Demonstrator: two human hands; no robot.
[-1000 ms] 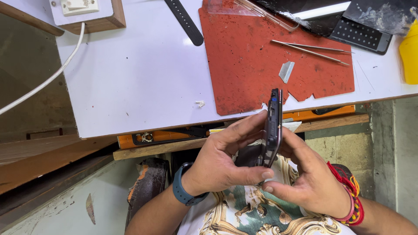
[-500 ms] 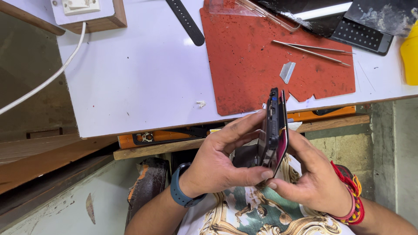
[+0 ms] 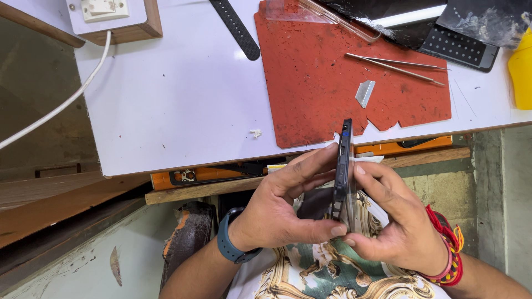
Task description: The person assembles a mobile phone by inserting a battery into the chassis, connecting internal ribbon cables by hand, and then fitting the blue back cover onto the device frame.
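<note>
Two bare hands hold a dark phone edge-on, upright, just below the front edge of the white desk and above the person's lap. The left hand, with a blue watch on its wrist, has its fingers closed around the phone's left face, the thumb pressed near the lower end and the upper fingers reaching up along the side. The right hand, with red thread bands at the wrist, closes on the opposite face; its fingertips meet the left thumb at the bottom of the phone. A thin, pale, see-through layer appears to stand slightly off the phone's right face, though the edge-on view does not show clearly whether it is separate. On the desk, a red mat with a ragged near edge lies beyond the phone; on it rest metal tweezers and a small grey blade-like piece. A clear plastic strip lies at the mat's far edge. A black strap lies to the left of the mat, and a small white scrap sits on the bare desk near the front edge. A white socket box on a wooden block stands at the far left corner, its white cable trailing off the desk. A dark perforated slab lies at far right, beside a yellow object.
</note>
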